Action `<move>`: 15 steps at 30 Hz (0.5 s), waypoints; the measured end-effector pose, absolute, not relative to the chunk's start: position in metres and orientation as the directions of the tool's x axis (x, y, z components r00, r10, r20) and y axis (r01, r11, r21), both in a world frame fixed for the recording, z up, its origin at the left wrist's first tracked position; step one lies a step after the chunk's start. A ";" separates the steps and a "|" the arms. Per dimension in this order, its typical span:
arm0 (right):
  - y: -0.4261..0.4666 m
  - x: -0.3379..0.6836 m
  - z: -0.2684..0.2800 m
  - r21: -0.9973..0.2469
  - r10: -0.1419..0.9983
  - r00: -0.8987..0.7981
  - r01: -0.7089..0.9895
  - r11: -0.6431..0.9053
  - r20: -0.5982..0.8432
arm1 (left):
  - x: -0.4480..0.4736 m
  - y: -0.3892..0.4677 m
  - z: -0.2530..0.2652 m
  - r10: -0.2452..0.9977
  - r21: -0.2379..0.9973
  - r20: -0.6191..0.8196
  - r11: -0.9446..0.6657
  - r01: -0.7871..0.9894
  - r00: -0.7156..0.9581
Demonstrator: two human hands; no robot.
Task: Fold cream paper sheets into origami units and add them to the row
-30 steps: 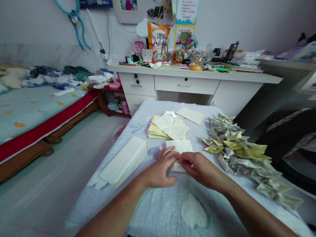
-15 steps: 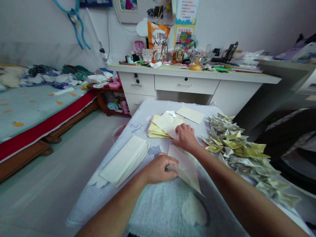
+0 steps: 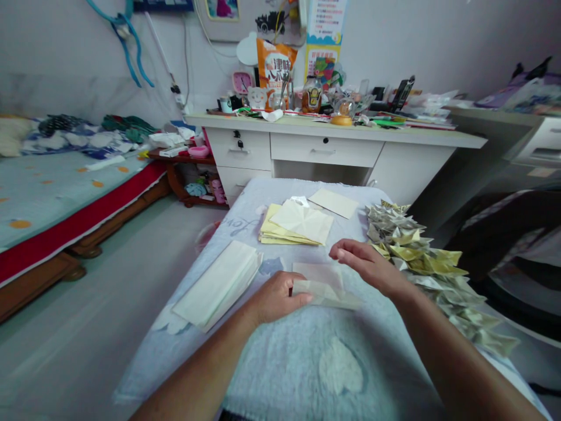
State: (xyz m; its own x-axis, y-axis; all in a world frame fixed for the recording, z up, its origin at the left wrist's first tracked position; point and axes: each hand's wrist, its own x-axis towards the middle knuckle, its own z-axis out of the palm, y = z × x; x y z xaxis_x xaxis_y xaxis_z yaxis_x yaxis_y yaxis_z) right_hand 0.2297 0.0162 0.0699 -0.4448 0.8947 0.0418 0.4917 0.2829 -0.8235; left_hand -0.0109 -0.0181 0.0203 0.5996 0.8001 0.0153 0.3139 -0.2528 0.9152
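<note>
Beyond your work, a white drawer unit (image 3: pixel 326 149) stands past the far edge of the desk, and a bed (image 3: pixel 65 187) lies well off its left edge; your cloth-covered desk (image 3: pixel 272 380) takes up the middle of the view; along its right edge runs a heap of folded paper pieces (image 3: pixel 423 264), grey and yellow, crowded against one another; along its left edge lies a bundle of white sheets (image 3: pixel 214 286), set aslant; nearer the far edge, about midway across, you have a stack of yellow sheets (image 3: pixel 268 233) with a creased pale sheet (image 3: pixel 302 219) spread on top; to the right of that stack, toward the far right corner, a single cream sheet (image 3: pixel 333 203) lies flat; your own sheet (image 3: pixel 324 286) is at the desk's middle, between the bundle and the heap, its far part down on the desk and its near part raised as a flap; your left hand (image 3: pixel 276 297) grasps the left end of that flap, thumb on the near side; your right hand (image 3: pixel 366 263) hangs between that sheet and the heap, clear of the sheet, its fingers (image 3: pixel 346 245) released and loosely curved; a small shiny white piece (image 3: pixel 300 200) sits just behind the yellow stack.
</note>
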 end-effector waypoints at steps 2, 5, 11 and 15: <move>-0.003 0.236 0.075 -0.930 0.843 -0.538 0.310 0.199 0.001 | -0.010 -0.018 0.020 0.805 0.930 0.005 -0.221 0.292 0.594; -0.021 0.239 0.069 -0.962 0.808 -0.583 0.259 0.085 -0.086 | -0.008 -0.018 0.019 0.808 0.935 -0.009 -0.202 0.291 0.589; -0.025 0.232 0.031 -0.967 0.841 -0.487 0.202 -0.154 -0.235 | -0.006 -0.015 0.014 0.843 0.940 -0.031 -0.158 0.303 0.537; -0.023 0.227 0.015 -0.976 0.896 -0.393 0.144 -0.164 -0.209 | -0.006 -0.013 0.006 0.897 0.941 -0.027 -0.126 0.313 0.441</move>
State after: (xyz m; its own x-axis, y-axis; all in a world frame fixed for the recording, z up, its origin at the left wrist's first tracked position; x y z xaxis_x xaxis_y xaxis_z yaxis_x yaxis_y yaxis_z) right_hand 0.2270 -0.0233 0.0150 -0.3929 0.8955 -0.2089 0.1440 -0.1644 -0.9758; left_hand -0.0060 -0.0130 0.0058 0.4411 0.8971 -0.0266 0.3129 -0.1260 0.9414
